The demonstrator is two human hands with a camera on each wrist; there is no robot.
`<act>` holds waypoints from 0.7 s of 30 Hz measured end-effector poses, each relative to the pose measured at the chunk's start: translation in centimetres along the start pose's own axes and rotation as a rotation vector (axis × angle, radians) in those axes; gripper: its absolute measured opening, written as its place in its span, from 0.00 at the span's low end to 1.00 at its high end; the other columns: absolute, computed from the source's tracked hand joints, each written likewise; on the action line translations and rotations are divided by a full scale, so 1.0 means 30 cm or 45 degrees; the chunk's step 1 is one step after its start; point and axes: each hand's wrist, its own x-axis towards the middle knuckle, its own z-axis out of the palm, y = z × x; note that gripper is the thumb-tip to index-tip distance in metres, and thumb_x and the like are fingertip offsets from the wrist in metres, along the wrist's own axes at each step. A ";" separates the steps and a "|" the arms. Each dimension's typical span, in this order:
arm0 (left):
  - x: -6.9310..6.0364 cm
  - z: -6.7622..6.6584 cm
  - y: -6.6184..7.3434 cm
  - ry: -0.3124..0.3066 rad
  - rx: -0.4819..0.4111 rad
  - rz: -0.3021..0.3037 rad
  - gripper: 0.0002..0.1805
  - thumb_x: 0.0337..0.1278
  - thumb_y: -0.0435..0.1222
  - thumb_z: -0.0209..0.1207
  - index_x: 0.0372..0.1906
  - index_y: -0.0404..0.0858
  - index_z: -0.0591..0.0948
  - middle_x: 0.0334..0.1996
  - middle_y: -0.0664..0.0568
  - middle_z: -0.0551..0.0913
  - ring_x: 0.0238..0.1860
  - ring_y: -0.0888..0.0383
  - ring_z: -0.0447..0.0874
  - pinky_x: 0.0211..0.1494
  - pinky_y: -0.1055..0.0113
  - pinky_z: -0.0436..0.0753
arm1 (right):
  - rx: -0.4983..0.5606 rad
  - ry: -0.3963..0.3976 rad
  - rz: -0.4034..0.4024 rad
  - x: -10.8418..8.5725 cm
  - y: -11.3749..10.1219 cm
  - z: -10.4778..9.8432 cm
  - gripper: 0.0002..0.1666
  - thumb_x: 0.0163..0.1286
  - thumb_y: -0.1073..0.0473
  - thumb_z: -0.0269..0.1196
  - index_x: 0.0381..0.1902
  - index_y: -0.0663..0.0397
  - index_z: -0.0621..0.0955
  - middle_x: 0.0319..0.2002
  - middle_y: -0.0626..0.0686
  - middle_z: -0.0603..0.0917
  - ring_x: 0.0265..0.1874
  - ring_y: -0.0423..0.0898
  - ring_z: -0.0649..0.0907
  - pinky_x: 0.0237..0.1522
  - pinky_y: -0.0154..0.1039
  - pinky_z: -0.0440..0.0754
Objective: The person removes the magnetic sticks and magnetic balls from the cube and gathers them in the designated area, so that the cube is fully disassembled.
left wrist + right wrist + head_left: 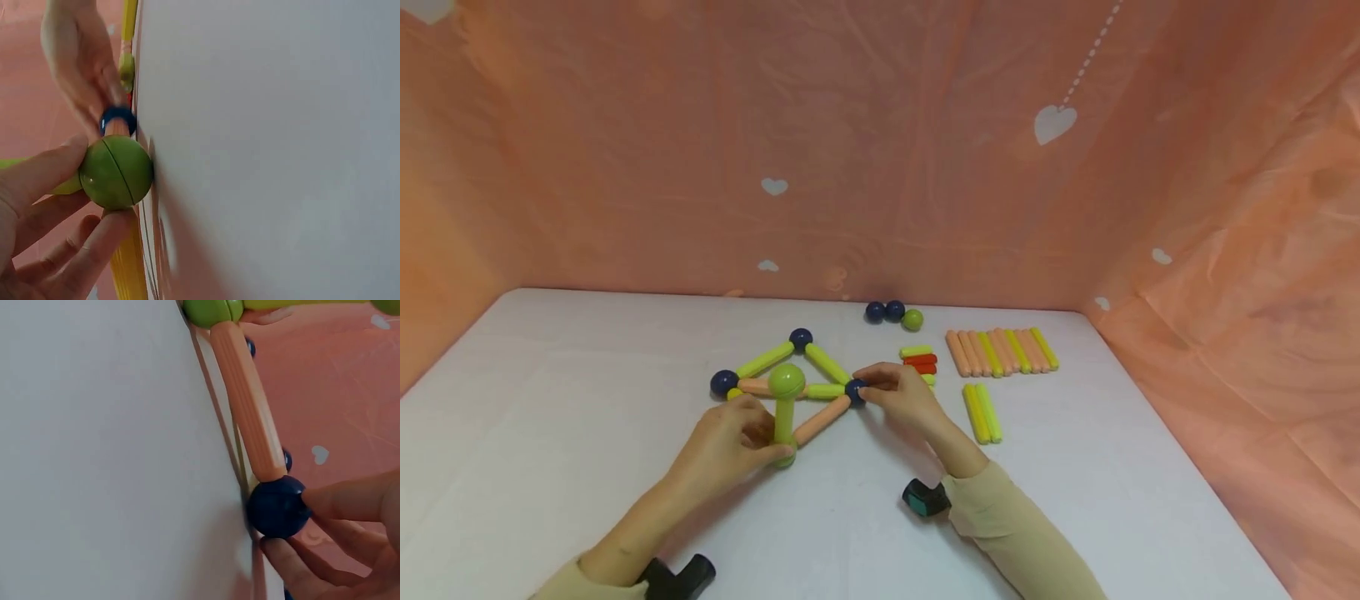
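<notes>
A flat frame of sticks and balls lies on the table. My left hand (721,440) grips the lower green ball (117,173) at its near corner. From that ball a light green stick (783,419) stands upright, topped by another green ball (787,381). My right hand (904,398) pinches the navy ball (279,507) at the right corner. A peach stick (249,400) joins these two held corners. Other navy balls mark the far corner (801,339) and left corner (724,382), with yellow-green sticks (765,360) between. My left hand partly hides the frame's left side.
Behind the frame sit two navy balls (876,312) and a green ball (912,320). Short red sticks (921,364) and green ones lie beyond my right hand. Farther right are a row of peach and yellow sticks (1000,352) and two yellow-green sticks (982,414).
</notes>
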 end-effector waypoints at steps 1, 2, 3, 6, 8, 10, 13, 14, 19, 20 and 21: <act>0.002 0.006 0.003 -0.003 0.001 0.011 0.11 0.38 0.35 0.75 0.28 0.38 0.83 0.27 0.56 0.80 0.29 0.64 0.78 0.31 0.73 0.79 | 0.001 0.013 -0.006 0.011 -0.004 0.005 0.14 0.67 0.65 0.61 0.50 0.59 0.83 0.48 0.57 0.85 0.46 0.49 0.83 0.51 0.41 0.80; 0.005 0.011 0.006 -0.012 -0.001 0.022 0.12 0.38 0.36 0.75 0.28 0.39 0.83 0.26 0.56 0.81 0.28 0.65 0.78 0.31 0.73 0.79 | 0.004 0.021 -0.010 0.022 -0.006 0.010 0.14 0.67 0.65 0.61 0.49 0.59 0.83 0.48 0.57 0.85 0.46 0.49 0.83 0.51 0.42 0.80; 0.008 0.017 0.009 -0.022 -0.006 0.032 0.12 0.38 0.36 0.75 0.28 0.39 0.82 0.26 0.57 0.82 0.27 0.66 0.78 0.30 0.73 0.78 | 0.003 0.028 -0.019 0.035 -0.007 0.015 0.14 0.67 0.65 0.61 0.49 0.59 0.83 0.48 0.57 0.85 0.47 0.49 0.83 0.52 0.42 0.80; 0.016 0.038 0.017 -0.054 -0.021 0.064 0.12 0.37 0.36 0.75 0.28 0.40 0.82 0.23 0.58 0.81 0.25 0.69 0.76 0.29 0.74 0.77 | 0.039 0.033 -0.032 0.073 -0.010 0.031 0.13 0.67 0.65 0.60 0.48 0.59 0.83 0.48 0.57 0.84 0.48 0.50 0.82 0.55 0.43 0.78; 0.021 0.054 0.021 -0.060 -0.028 0.100 0.12 0.37 0.36 0.75 0.27 0.41 0.82 0.22 0.59 0.80 0.24 0.70 0.74 0.28 0.74 0.76 | 0.072 0.029 -0.041 0.097 -0.010 0.042 0.13 0.67 0.65 0.60 0.48 0.59 0.83 0.48 0.57 0.84 0.49 0.50 0.82 0.56 0.44 0.78; 0.026 0.069 0.027 -0.047 -0.035 0.137 0.11 0.37 0.35 0.75 0.27 0.41 0.82 0.22 0.60 0.79 0.25 0.70 0.74 0.28 0.75 0.75 | 0.100 0.024 -0.050 0.118 -0.013 0.052 0.13 0.67 0.65 0.60 0.48 0.60 0.82 0.48 0.58 0.84 0.49 0.51 0.82 0.56 0.43 0.78; 0.032 0.088 0.035 -0.018 -0.093 0.166 0.10 0.37 0.35 0.75 0.27 0.40 0.84 0.23 0.59 0.79 0.26 0.68 0.75 0.28 0.75 0.76 | 0.134 0.006 -0.069 0.140 -0.017 0.064 0.13 0.67 0.66 0.60 0.49 0.62 0.82 0.48 0.59 0.84 0.49 0.51 0.82 0.55 0.41 0.79; 0.034 0.093 0.038 -0.008 -0.118 0.171 0.10 0.37 0.34 0.75 0.28 0.40 0.85 0.24 0.58 0.80 0.27 0.67 0.76 0.28 0.75 0.77 | 0.138 -0.006 -0.082 0.146 -0.019 0.066 0.14 0.67 0.66 0.59 0.49 0.63 0.82 0.49 0.60 0.84 0.49 0.51 0.82 0.54 0.41 0.79; 0.044 0.109 0.054 0.019 -0.172 0.150 0.08 0.40 0.33 0.74 0.29 0.38 0.87 0.26 0.56 0.82 0.28 0.65 0.78 0.30 0.75 0.79 | 0.138 -0.032 -0.126 0.136 -0.035 0.054 0.16 0.70 0.61 0.59 0.52 0.61 0.81 0.52 0.59 0.83 0.54 0.52 0.81 0.57 0.44 0.77; 0.047 0.110 0.056 0.026 -0.165 0.146 0.08 0.40 0.33 0.74 0.29 0.38 0.87 0.27 0.55 0.82 0.28 0.65 0.78 0.30 0.75 0.79 | 0.141 -0.025 -0.150 0.124 -0.040 0.047 0.16 0.71 0.59 0.58 0.53 0.61 0.80 0.52 0.59 0.83 0.54 0.52 0.80 0.58 0.45 0.76; 0.049 0.111 0.059 0.032 -0.157 0.137 0.07 0.41 0.33 0.73 0.29 0.38 0.87 0.26 0.55 0.82 0.29 0.64 0.79 0.30 0.75 0.79 | 0.160 -0.016 -0.163 0.112 -0.047 0.039 0.17 0.72 0.58 0.56 0.53 0.60 0.80 0.53 0.58 0.83 0.55 0.52 0.80 0.59 0.46 0.76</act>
